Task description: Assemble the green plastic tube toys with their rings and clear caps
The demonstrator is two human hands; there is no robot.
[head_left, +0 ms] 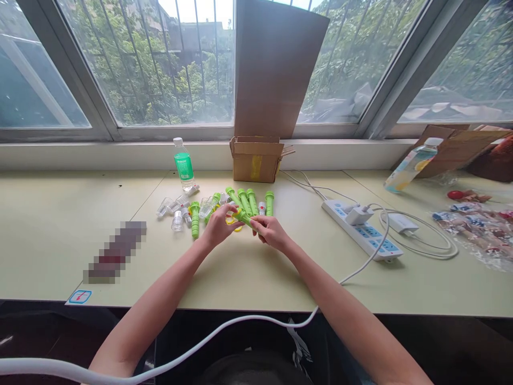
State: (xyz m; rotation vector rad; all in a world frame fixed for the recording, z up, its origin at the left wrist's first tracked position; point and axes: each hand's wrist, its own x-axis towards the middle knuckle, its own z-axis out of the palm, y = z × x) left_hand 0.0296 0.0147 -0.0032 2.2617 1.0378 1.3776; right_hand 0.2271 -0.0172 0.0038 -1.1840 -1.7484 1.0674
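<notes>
Both my hands hold one green plastic tube [243, 216] just above the table. My left hand [218, 225] pinches its wider end, near some yellow plastic rings [231, 220] that my fingers partly cover. The narrower end is gripped between the fingertips of my right hand [271, 233]. More green ribbed tubes with wide caps [194, 219] lie around and behind my hands. Left of them are several clear plastic cups [177, 220] and small grey-and-white cylinders [186, 216]. Another such cylinder [262, 208] stands just behind my right hand.
An open cardboard box [256, 160] stands by the window. A green-labelled bottle [184, 166] is at the back left. To the right lie a power strip [363, 230] with cables, a tilted bottle [414, 164] and plastic-wrapped items [476, 227]. A white cable [240, 319] crosses the table's front edge.
</notes>
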